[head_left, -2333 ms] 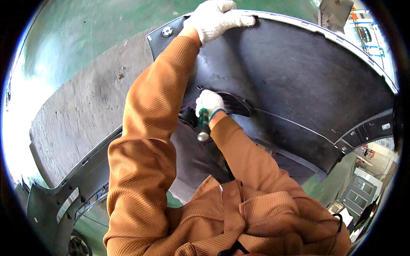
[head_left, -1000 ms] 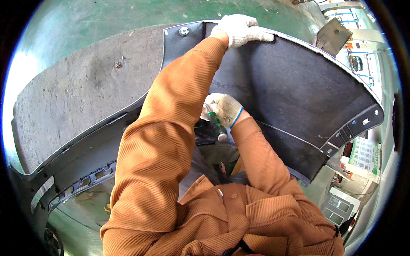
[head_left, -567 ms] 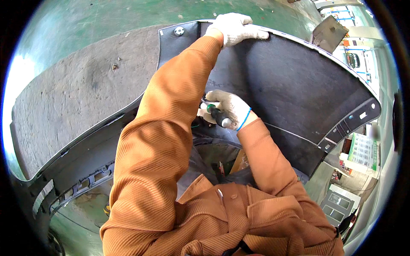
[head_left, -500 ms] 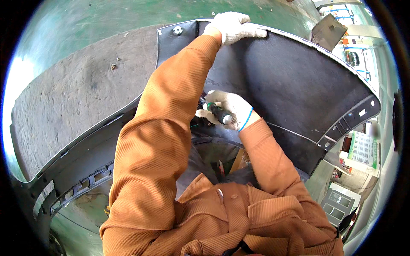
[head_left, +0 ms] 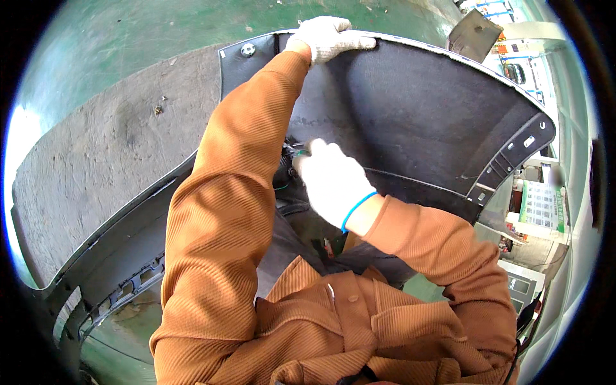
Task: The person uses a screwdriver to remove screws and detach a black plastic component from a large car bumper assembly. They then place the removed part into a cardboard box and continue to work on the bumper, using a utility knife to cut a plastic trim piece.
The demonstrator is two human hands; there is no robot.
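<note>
While my left hand (head_left: 327, 37) stays clamped on bumper (head_left: 436, 122) rim at 12 o'clock; right hand (head_left: 333, 183) shifted up, fist around green-tipped tool (head_left: 294, 154).

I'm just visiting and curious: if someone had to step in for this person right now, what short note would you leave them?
Left hand: gloved, gripping the top edge of the big dark bumper panel, holding it steady.
Right hand: gloved, closed around a small green-handled tool, mostly hidden, pressed at a fitting on the panel's inner face.
One round fastener shows near the top corner.
Done: cannot tell from this view.
Left: whatever the tool is working on; keep the panel held.
</note>
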